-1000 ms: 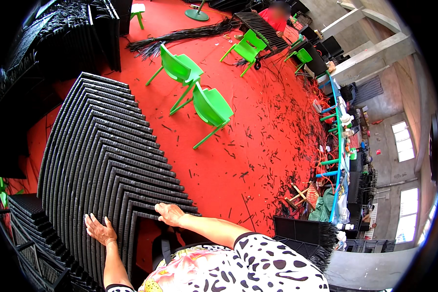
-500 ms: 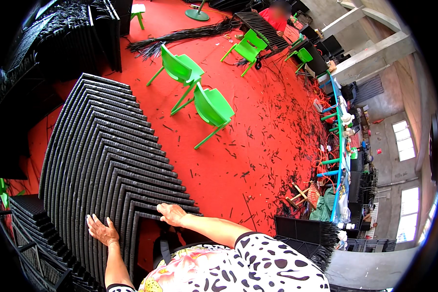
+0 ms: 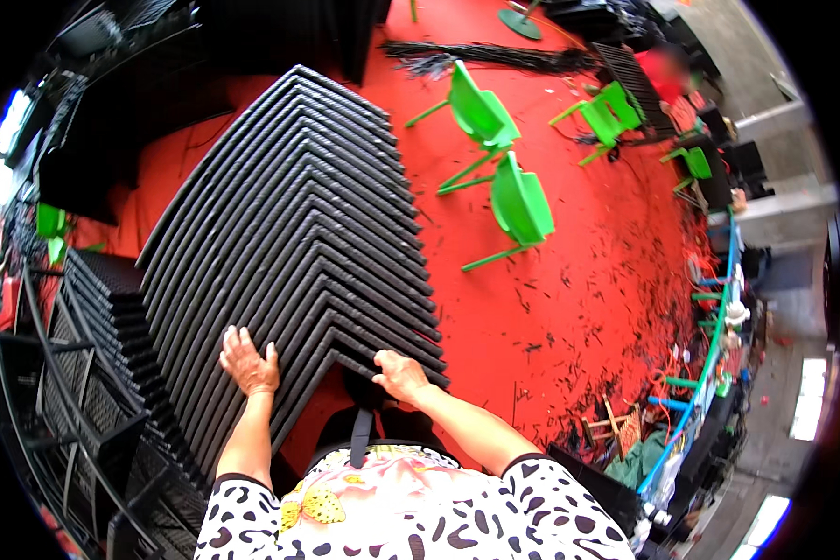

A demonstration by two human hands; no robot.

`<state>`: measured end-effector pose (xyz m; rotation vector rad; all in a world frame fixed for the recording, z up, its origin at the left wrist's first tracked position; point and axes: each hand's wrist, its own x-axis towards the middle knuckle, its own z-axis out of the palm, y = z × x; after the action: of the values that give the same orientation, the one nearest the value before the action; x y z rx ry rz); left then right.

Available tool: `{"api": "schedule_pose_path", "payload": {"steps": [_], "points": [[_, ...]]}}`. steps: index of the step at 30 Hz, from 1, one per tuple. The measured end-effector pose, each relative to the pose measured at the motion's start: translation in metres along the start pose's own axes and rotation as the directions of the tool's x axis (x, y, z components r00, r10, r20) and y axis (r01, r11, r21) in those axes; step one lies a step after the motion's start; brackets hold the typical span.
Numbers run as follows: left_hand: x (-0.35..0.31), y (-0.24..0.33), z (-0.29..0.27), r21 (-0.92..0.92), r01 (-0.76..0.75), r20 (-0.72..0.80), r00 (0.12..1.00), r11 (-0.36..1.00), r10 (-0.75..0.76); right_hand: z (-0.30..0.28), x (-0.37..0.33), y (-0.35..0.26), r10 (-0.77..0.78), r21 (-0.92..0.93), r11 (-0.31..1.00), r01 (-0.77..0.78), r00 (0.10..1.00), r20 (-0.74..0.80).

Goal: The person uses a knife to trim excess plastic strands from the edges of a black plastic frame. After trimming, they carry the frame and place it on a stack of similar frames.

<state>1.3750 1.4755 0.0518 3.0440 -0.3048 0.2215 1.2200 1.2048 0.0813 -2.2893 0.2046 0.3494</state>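
Observation:
A tall leaning stack of black ribbed plastic pieces point(image 3: 299, 224), nested in V shapes, fills the middle of the view. My left hand point(image 3: 248, 362) lies flat on the left flank of the nearest piece, fingers spread. My right hand point(image 3: 401, 375) rests on the right edge of that same piece, fingers curled over its rim. Both forearms come up from the lower edge, over a patterned black-and-white top.
Two green plastic chairs point(image 3: 504, 177) lie tipped on the red floor point(image 3: 551, 317) beyond the stack, with more green chairs point(image 3: 611, 112) farther back. Black scraps litter the floor. Other black stacks point(image 3: 93, 373) and frames crowd the left side. A person sits at the far back right.
The view has shifted so the stack sits more centred. Both hands stay on the nearest piece; my right hand has slid slightly along its edge.

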Motion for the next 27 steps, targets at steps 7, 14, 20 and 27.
{"api": "schedule_pose_path", "payload": {"steps": [7,14,20,27], "points": [[-0.005,0.0,-0.003,0.004,0.05,0.058,0.997,0.999,-0.05,-0.034,0.016,-0.026,0.197,0.524,0.723,-0.45,0.862,0.467],[-0.005,0.001,-0.003,-0.003,0.053,0.061,0.997,0.999,-0.052,-0.011,0.009,-0.001,0.188,0.633,0.559,-0.536,0.825,0.532],[-0.003,0.004,-0.003,-0.024,0.039,0.067,0.997,0.999,-0.037,-0.016,0.008,0.011,0.245,0.633,0.522,-0.571,0.812,0.53],[-0.006,0.0,0.001,-0.002,0.027,0.049,0.998,1.0,-0.027,0.001,0.0,0.003,0.29,0.631,0.631,-0.451,0.892,0.348]]}}
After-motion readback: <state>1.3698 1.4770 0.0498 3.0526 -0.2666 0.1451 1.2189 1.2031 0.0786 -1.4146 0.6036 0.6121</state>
